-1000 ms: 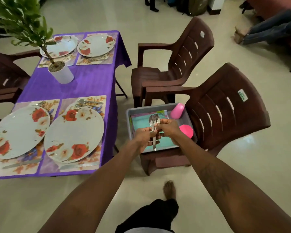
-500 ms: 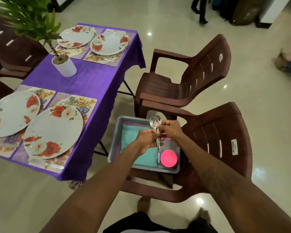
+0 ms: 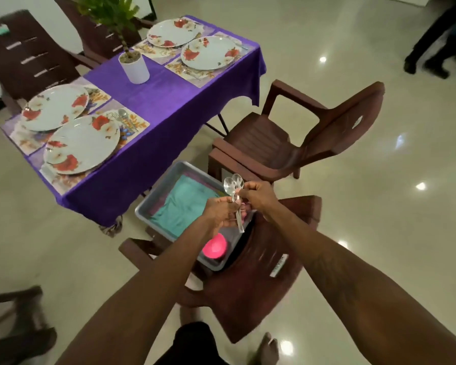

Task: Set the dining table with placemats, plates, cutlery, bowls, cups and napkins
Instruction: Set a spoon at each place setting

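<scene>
**A:** How far along is the setting?

**B:** About halfway, I'd judge. Four placemats (image 3: pixel 140 122) lie on the bench (image 3: pixel 169 101), each with a plate (image 3: pixel 82 146) on it. A fork and spoon (image 3: pixel 123 117) lie on the near right placemat, beside its plate.

**A:** And what is left?

**B:** I see no bowls, cups or napkins on the bench. A pink cup (image 3: pixel 214 247) sits in the tub (image 3: pixel 156 192) on the chair (image 3: pixel 261 285), near a folded teal cloth (image 3: pixel 184 204), which is probably napkins.

**A:** The hands?

**B:** Both are above the tub, holding two spoons (image 3: pixel 233 184) with the bowls up. The left hand (image 3: pixel 219 212) grips the handles. The right hand (image 3: pixel 258 197) pinches them near the necks.

**A:** What can't you make out?

**B:** Whether the other three placemats have cutlery. The far ones are too small to tell, and the near edge is blurred. The hands also cover part of the tub, so more cups or bowls may lie there. I can't tell which hand bears which spoon either.
</scene>
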Available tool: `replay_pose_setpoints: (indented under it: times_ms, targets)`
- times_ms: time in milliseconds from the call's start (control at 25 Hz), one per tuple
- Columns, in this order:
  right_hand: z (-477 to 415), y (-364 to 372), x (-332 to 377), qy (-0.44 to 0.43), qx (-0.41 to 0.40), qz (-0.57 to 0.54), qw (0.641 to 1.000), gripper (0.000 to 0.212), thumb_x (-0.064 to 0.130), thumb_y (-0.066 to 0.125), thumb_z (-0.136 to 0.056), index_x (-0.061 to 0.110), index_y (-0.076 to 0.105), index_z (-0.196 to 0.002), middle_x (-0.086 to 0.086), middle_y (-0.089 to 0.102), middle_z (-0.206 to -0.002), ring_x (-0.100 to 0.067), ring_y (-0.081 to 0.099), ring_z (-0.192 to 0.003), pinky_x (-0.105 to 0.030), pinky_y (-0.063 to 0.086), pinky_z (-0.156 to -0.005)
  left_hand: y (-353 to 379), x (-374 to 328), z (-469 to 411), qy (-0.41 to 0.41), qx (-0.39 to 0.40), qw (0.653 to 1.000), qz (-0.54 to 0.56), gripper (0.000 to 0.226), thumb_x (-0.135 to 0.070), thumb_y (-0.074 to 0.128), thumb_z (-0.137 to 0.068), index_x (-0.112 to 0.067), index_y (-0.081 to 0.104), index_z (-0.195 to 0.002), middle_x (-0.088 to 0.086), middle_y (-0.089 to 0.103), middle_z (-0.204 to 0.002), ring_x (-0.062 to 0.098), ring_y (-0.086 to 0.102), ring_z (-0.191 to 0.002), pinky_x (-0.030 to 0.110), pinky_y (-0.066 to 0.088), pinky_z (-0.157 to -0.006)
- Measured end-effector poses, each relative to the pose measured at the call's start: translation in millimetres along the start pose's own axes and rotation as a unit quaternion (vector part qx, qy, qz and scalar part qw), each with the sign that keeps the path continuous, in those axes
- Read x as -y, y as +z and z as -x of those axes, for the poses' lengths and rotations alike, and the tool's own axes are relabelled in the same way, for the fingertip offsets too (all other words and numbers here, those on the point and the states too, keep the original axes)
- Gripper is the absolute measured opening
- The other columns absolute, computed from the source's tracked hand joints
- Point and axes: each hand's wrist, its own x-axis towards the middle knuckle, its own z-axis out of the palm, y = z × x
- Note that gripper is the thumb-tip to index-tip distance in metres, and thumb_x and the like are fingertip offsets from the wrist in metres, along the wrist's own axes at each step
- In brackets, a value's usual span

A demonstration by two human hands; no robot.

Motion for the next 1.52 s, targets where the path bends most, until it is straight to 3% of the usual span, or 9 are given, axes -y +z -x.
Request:
replay_pose_setpoints:
  times_ms: [200,360,600,680,800,960,1200,1360,1520]
  targets:
    - [-11,-54,4,-0.001,0.035,-0.017,0.999,0.015,0.004,0.075,-0.089,-0.005,0.074,-0.102,-0.018,0.074,-0.085,-0.022,0.069,-0.07,-0.033,0.064,-0.062,56,0,-10,0.016,-0.033,0.999,0.033,0.02,-0.013,0.069,-0.097,-0.002,0.07,-0.114,0.014,0.078,-0.098,0.022,0.076,-0.078,0.033,0.061,-0.062]
    - [-30,-89,18,-0.008,0.059,-0.033,0.998,0.016,0.0,0.077,-0.087,-0.006,0.074,-0.102,-0.011,0.073,-0.078,-0.013,0.067,-0.058,-0.023,0.055,-0.05,88,-11,-36,0.038,-0.026,0.998,0.052,0.012,-0.009,0.064,-0.1,-0.001,0.07,-0.107,0.014,0.077,-0.092,0.023,0.075,-0.078,0.039,0.062,-0.067]
    - [-105,-153,64,-0.016,0.083,0.017,0.996,0.013,-0.001,0.073,-0.09,-0.008,0.071,-0.101,-0.018,0.07,-0.08,-0.013,0.063,-0.05,-0.026,0.055,-0.043,149,-54,-102,0.074,-0.041,0.992,0.095,0.016,-0.007,0.066,-0.098,0.003,0.07,-0.11,0.014,0.076,-0.09,0.023,0.075,-0.079,0.038,0.062,-0.068]
    - [-134,-174,80,-0.012,0.082,0.05,0.995,0.007,0.0,0.072,-0.091,-0.004,0.073,-0.096,-0.021,0.073,-0.083,-0.021,0.066,-0.058,-0.034,0.059,-0.053,170,-72,-128,0.071,-0.055,0.99,0.108,0.014,-0.005,0.065,-0.097,0.002,0.07,-0.108,0.012,0.077,-0.087,0.023,0.075,-0.078,0.037,0.062,-0.066]
    - [-181,-212,113,-0.045,0.093,0.126,0.987,0.005,0.006,0.074,-0.086,0.008,0.079,-0.084,-0.016,0.077,-0.082,-0.028,0.071,-0.071,-0.042,0.061,-0.068,206,-104,-161,0.076,-0.056,0.988,0.121,0.015,-0.008,0.065,-0.098,0.001,0.069,-0.11,0.011,0.077,-0.09,0.024,0.075,-0.082,0.042,0.062,-0.075]
    - [-248,-251,154,-0.083,0.122,0.154,0.977,0.008,0.015,0.081,-0.08,0.017,0.081,-0.088,-0.006,0.079,-0.081,-0.026,0.077,-0.084,-0.043,0.065,-0.079,241,-156,-204,0.082,-0.096,0.985,0.12,0.007,-0.009,0.067,-0.097,-0.007,0.072,-0.101,0.008,0.074,-0.084,0.019,0.072,-0.072,0.039,0.061,-0.069]
    - [-352,-296,201,-0.102,0.21,0.195,0.952,0.013,0.018,0.084,-0.082,0.011,0.08,-0.092,-0.005,0.078,-0.079,-0.015,0.074,-0.072,-0.028,0.06,-0.068,291,-208,-284,0.093,-0.168,0.97,0.152,0.012,-0.007,0.068,-0.096,-0.001,0.074,-0.105,0.011,0.074,-0.091,0.024,0.073,-0.081,0.039,0.061,-0.067]
    - [-429,-326,226,-0.079,0.271,0.213,0.935,0.026,0.034,0.086,-0.079,0.015,0.08,-0.095,-0.005,0.08,-0.084,-0.022,0.078,-0.084,-0.04,0.064,-0.081,333,-254,-335,0.113,-0.243,0.947,0.18,0.01,-0.008,0.067,-0.097,-0.003,0.074,-0.103,0.012,0.078,-0.101,0.022,0.076,-0.088,0.036,0.061,-0.069]
    - [-485,-361,256,-0.078,0.328,0.234,0.912,0.021,0.035,0.083,-0.085,0.015,0.082,-0.093,-0.008,0.079,-0.082,-0.023,0.076,-0.076,-0.044,0.065,-0.08,373,-296,-379,0.103,-0.303,0.925,0.205,0.018,-0.008,0.067,-0.098,0.003,0.072,-0.11,0.018,0.077,-0.105,0.025,0.076,-0.09,0.043,0.063,-0.076]
